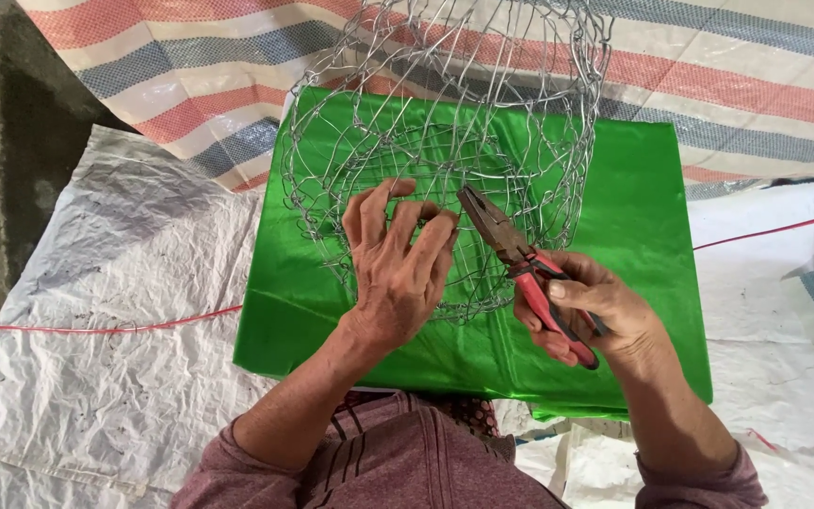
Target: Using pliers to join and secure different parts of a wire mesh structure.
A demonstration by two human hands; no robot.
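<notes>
Wire cage (445, 141), thin mesh, propped on green sheet (643, 236), filling 12 o'clock of the view. Left hand (398, 269) pressed against the mesh near centre, fingers curled and hooked into the wires, gripping the frame. Right hand (600, 316) at 4 o'clock, closed round the red handles of pliers (520, 259), nose pointing to 11 o'clock and nearly touching the left fingertips. Can't tell whether the nose is biting a strand or just beside one.

Biggest worry, probably: pliers slipping off springy wire and nipping those fingers, being so close. Loose wire ends could also scratch bare skin or snag and tear the shiny sheet. Cage looks light and tilted, so a hard twist might roll it off. Red cord (96, 328) at 9 o'clock, well apart, no bother.
</notes>
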